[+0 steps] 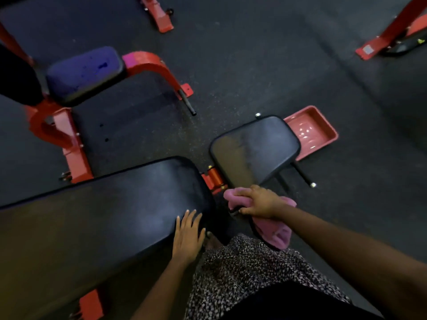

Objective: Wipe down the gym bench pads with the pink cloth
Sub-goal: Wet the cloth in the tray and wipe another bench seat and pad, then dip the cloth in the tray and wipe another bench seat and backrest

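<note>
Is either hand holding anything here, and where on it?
Right hand grips the pink cloth near its bunched upper end; left hand holds nothing.

Dark speckled rubber floor (pixel 242 54), dim light

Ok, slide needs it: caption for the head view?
Right hand grips pink cloth beside seat pad; left hand rests on long back pad.
</note>
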The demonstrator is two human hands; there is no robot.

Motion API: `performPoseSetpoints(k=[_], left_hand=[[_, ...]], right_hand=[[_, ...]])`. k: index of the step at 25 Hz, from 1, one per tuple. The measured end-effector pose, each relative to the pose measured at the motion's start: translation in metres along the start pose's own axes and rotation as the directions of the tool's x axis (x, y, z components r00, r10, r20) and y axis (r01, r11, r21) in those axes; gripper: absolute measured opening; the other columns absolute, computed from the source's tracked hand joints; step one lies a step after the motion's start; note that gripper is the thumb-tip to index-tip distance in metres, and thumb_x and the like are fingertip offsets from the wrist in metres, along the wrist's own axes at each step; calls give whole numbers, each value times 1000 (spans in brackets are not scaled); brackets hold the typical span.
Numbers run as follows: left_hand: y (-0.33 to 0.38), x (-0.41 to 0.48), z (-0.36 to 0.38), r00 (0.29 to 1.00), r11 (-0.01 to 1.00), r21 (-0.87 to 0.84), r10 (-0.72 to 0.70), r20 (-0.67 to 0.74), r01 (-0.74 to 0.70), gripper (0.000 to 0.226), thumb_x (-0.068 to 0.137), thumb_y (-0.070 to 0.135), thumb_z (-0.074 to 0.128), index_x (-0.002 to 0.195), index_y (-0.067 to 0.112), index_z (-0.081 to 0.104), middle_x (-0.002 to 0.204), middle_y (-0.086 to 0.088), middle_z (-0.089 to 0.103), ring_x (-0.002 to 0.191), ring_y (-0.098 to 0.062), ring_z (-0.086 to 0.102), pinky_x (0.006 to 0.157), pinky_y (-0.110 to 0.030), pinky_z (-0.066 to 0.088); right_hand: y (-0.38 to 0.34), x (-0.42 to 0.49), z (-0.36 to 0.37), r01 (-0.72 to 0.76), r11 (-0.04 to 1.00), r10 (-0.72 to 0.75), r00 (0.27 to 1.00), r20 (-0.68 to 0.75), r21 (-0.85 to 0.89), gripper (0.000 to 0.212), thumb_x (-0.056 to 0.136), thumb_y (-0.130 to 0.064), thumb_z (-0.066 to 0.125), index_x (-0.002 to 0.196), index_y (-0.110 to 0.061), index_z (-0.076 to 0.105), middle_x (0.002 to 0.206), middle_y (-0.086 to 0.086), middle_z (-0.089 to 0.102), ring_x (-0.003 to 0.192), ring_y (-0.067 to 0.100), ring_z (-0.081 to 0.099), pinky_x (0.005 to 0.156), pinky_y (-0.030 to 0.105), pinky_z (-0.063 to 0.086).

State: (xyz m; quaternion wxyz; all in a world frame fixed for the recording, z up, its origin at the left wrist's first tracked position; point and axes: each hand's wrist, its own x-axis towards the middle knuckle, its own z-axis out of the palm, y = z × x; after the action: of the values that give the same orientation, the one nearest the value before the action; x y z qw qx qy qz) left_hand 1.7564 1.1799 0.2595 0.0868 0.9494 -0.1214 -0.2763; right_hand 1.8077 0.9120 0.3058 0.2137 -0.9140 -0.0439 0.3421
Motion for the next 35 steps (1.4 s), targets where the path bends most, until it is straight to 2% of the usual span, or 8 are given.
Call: performPoseSetpoints(k=[4,9,12,15,23,27,31,35], left_hand=[[82,-9,20,996,997,-73,44,83,-38,80,79,60,7,143,21,35,151,0,31,144,-19,20,118,-36,-1],[245,32,34,977,949,-315,69,202,-2,45,94,27,52,134,6,46,140,-11,44,132,-24,40,111,-29,24],[348,58,37,957,929,-369,77,281,33,41,94,18,53,130,-1,49,130,-13,51,125,-25,49,101,-27,34],[450,87,37,927,937,-338,199,317,-85,40,94,19,52,130,1,50,135,-13,52,124,-24,50,101,-24,34],[636,195,30,903,886,-387,361,234,-254,43,92,13,57,131,-2,48,137,-15,50,125,-25,50,104,-25,33],[687,258,16,945,865,-481,264,195,-142,39,92,8,56,129,-2,50,133,-15,53,122,-28,52,97,-21,35],[715,327,-34,992,785,-616,10,123,69,34,93,8,54,125,-4,53,133,-17,53,121,-30,51,102,-31,36],[721,368,-72,984,699,-697,-170,58,162,34,93,5,52,126,-3,52,125,-12,55,116,-27,53,88,-22,35]], right_hand=[[87,-75,21,-94,993,93,996,15,64,63,80,-51,62,137,-42,37,127,9,49,119,27,49,97,32,39],[245,-195,10,-227,948,255,961,-106,223,62,80,-49,63,136,-43,39,120,6,51,116,24,51,94,31,39],[334,-273,1,-329,872,427,873,-234,363,59,80,-52,63,134,-44,41,118,4,54,116,23,50,93,32,39],[413,-341,-6,-392,755,598,740,-308,526,56,79,-53,63,132,-45,44,122,1,59,115,22,52,93,34,41],[566,-394,-57,-306,652,700,594,-396,694,48,80,-41,67,126,-42,54,133,-12,55,118,14,54,95,29,41],[658,-358,-134,-309,698,659,629,-412,646,65,64,-68,54,125,-43,55,131,-11,57,116,15,56,95,32,43],[728,-287,-254,-300,802,539,735,-412,516,57,76,-53,64,130,-41,51,127,-5,59,117,18,53,93,32,42],[764,-202,-363,-202,912,352,833,-427,356,71,63,-72,46,130,-48,45,120,-5,58,114,16,53,91,33,44]])
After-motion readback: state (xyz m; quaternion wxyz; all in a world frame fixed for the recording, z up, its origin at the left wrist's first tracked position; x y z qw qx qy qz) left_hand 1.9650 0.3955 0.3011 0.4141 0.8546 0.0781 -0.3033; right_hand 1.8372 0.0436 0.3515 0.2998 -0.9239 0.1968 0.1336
